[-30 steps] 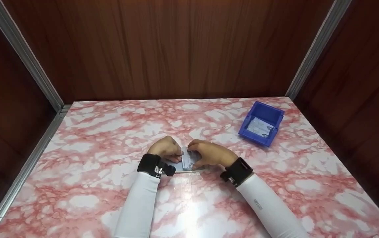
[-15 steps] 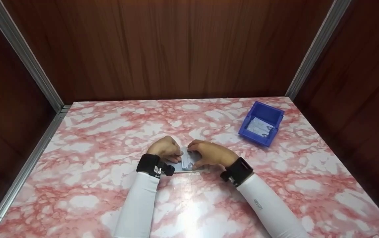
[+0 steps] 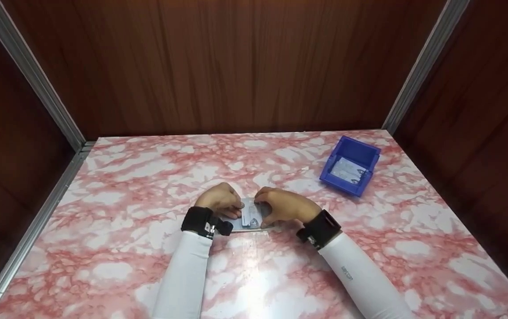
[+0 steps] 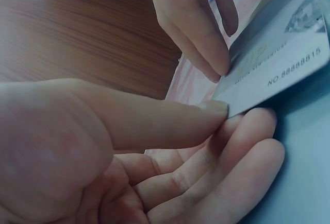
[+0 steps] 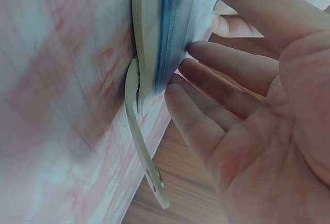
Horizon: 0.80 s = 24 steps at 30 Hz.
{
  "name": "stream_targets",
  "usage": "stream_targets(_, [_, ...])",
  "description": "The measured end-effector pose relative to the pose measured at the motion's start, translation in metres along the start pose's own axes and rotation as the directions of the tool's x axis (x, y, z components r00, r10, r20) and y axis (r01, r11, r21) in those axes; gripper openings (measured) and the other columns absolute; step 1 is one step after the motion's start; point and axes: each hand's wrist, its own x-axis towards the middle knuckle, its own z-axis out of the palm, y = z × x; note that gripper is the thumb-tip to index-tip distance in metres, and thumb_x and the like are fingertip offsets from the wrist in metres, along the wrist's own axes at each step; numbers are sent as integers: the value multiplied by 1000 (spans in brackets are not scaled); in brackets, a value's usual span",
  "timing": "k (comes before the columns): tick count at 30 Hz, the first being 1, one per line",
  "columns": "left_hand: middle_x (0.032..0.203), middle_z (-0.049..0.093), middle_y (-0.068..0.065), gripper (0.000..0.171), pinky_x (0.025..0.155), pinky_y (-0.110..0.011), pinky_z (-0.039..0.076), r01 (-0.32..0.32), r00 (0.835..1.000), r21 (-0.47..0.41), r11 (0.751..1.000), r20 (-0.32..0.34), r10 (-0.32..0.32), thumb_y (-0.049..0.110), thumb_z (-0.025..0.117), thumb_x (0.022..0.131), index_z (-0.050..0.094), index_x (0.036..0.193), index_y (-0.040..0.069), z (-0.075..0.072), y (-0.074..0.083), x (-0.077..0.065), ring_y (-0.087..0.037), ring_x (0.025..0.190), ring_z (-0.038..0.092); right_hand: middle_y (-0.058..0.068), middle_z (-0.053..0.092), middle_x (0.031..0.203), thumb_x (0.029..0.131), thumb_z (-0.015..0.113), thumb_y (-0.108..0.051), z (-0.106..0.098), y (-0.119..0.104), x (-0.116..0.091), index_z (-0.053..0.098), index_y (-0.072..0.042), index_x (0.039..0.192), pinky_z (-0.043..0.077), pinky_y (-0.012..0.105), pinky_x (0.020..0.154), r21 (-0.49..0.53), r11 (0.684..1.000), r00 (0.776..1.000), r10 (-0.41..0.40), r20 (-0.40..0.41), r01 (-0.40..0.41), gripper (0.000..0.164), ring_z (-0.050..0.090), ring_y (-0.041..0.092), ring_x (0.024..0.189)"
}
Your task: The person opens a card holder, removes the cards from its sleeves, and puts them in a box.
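A pale VIP card (image 4: 283, 54) with a diamond picture and a printed number stands tilted over a flat blue-grey card holder (image 3: 238, 225). My left hand (image 3: 219, 199) pinches the card's far left corner between thumb and finger, its other fingers curled beneath. Across the card, my right hand (image 3: 293, 207) spans it, fingertips at the far end and thumb near the diamond end. Seen edge-on in the right wrist view, the holder has blue sleeves (image 5: 172, 33) between cream covers; a cream strap (image 5: 140, 136) with a metal snap sticks out. The card's right side is partly hidden by my right hand.
A blue plastic bin (image 3: 361, 151) stands at the back right of the red-and-white marbled table (image 3: 156, 173), with several similar cards (image 3: 346, 170) lying inside. Dark wood-grain panels (image 3: 254, 66) with metal corner posts close in the back and both sides.
The card has shifted slightly left and shows more of its face. My left hand has drawn a little left, and my right hand has moved slightly right.
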Motion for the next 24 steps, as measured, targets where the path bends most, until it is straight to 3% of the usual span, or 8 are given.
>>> stream_targets(6, [69, 72, -4, 6, 59, -21, 63, -1, 1000, 25, 1000, -9, 1, 7, 73, 92, 76, 93, 2, 0, 0, -1, -10, 58, 70, 16, 64, 147, 82, 95, -26, -2, -1, 0, 68, -1, 142, 56, 45, 115, 4, 1000, 1000, 12, 18, -13, 70, 67, 29, 129])
stream_targets(13, [69, 72, -5, 6, 59, -22, 63, -14, 1000, 29, 999, -22, 15, 6, 73, 91, 76, 92, 1, 2, 1, -1, -12, 58, 70, 20, 54, 160, 84, 94, -29, 0, -1, 3, 66, -2, 145, 51, 48, 123, 41, 999, 1000, -7, -14, 7, 73, 62, 35, 140])
stream_targets(24, [68, 70, -3, 11, 56, -19, 60, -20, 999, 100, 995, -38, 24, 8, 80, 92, 70, 87, 5, 4, 0, 1, -9, 56, 68, 19, 62, 151, 84, 95, -30, 2, -1, 4, 65, 2, 144, 54, 46, 120, 33, 999, 1000, -15, 12, 15, 74, 64, 33, 135])
